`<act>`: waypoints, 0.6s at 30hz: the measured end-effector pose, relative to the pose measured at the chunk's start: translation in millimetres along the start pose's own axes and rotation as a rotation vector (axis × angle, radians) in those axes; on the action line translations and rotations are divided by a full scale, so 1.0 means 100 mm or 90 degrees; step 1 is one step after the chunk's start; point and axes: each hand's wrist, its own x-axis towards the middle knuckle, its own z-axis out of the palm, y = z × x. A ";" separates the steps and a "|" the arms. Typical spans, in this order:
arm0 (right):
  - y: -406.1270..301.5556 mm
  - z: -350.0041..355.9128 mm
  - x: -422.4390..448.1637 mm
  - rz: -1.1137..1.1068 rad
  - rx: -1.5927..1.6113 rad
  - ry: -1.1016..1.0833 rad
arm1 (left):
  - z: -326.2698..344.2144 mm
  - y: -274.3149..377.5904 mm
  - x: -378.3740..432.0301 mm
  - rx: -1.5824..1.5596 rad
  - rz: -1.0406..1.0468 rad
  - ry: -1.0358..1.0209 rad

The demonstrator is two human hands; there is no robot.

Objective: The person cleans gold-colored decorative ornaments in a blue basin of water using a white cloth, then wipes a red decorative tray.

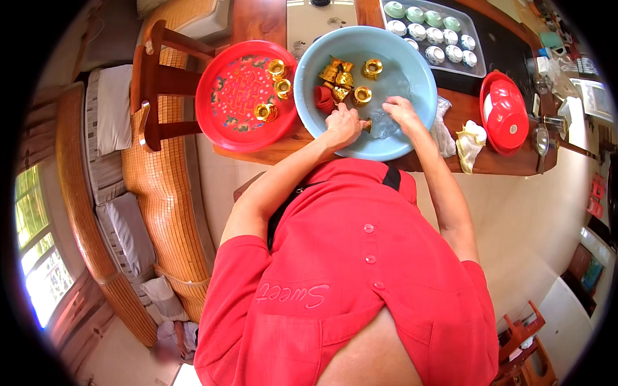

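Note:
A light blue plastic basin with water in it stands before me on the wooden table. Inside, my left hand holds a small gold cup at its thumb side, low near the basin's front wall. My right hand dips at the water on the right, fingers bent; whether they grip anything is hidden. Several gold cups lie heaped at the basin's left, with two more upright gold cups beside them. Small red cups rest against the left wall, just beyond my left hand.
Left of the basin, a red patterned tray carries three gold cups. A clear tray of upturned bowls sits back right. Cloths and red plastic ware lie right. A wooden chair stands left; a person is behind.

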 end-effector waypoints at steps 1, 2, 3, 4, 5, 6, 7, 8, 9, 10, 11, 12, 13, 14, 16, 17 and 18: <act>0.00 0.01 -0.05 0.012 0.255 -0.171 | 0.03 -0.02 0.02 -0.006 -0.005 0.009; -0.08 0.00 -0.15 0.023 0.507 -0.345 | 0.07 -0.05 0.03 -0.014 -0.012 0.019; -0.35 -0.05 -0.32 0.033 0.486 -0.433 | 0.09 -0.11 0.02 -0.017 -0.028 0.022; -0.45 -0.08 -0.35 0.032 0.484 -0.434 | 0.07 -0.11 0.02 -0.041 -0.013 0.023; -0.47 -0.11 -0.36 0.002 0.328 -0.414 | 0.04 -0.09 0.02 -0.064 0.007 0.020; -0.47 -0.12 -0.38 -0.028 0.170 -0.392 | 0.02 -0.06 0.02 -0.063 0.010 0.018; -0.37 -0.05 -0.26 -0.144 0.017 -0.260 | 0.00 -0.03 0.02 -0.068 0.001 0.004; -0.27 -0.02 -0.17 -0.143 0.019 -0.257 | -0.03 0.00 0.02 -0.073 -0.005 -0.008; -0.20 -0.01 -0.11 -0.107 -0.050 -0.119 | -0.03 0.01 0.02 -0.072 -0.004 -0.008; -0.13 -0.01 -0.06 -0.070 -0.119 0.020 | -0.02 0.01 0.01 -0.049 0.024 -0.001; -0.12 -0.02 -0.03 -0.040 -0.120 0.016 | -0.04 0.01 -0.01 -0.028 0.049 0.006; -0.10 0.00 -0.04 -0.040 -0.120 0.016 | -0.05 0.03 -0.02 -0.028 0.050 0.006; -0.07 0.04 -0.08 -0.040 0.017 -0.078 | -0.07 0.05 -0.01 -0.005 0.048 -0.035; -0.10 0.07 -0.14 -0.043 0.153 -0.175 | -0.08 0.05 -0.01 0.017 0.042 -0.074; -0.17 0.06 -0.22 -0.091 0.094 -0.183 | -0.03 0.03 0.02 0.005 0.029 -0.074; -0.27 0.04 -0.29 -0.141 0.036 -0.192 | -0.02 0.01 0.03 -0.007 0.015 -0.074; -0.35 0.02 -0.39 -0.141 0.035 -0.194 | -0.03 0.00 0.01 -0.008 0.012 -0.074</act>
